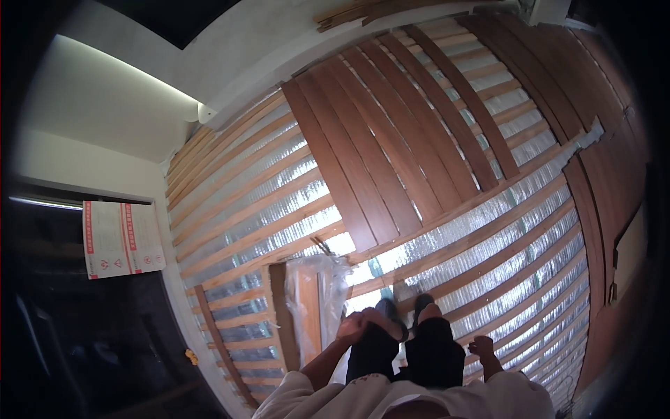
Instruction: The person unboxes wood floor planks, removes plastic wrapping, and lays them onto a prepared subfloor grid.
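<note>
My left hand is beside my left knee, right next to the clear plastic wrap of an opened cardboard box. Its fingers are too small and blurred to read, and I cannot tell whether it touches the plastic. Inside the wrap, orange-brown wooden boards show. Out to the right of my right leg hangs my right hand, its fingers curled in with nothing visible in them. Below it are wooden battens over silver foil sheeting.
Ahead, reddish-brown floor planks lie across the battens, some with gaps between. More planks cover the right side. A white and red printed sheet hangs by the dark window at left. Loose wood strips lie at the far wall.
</note>
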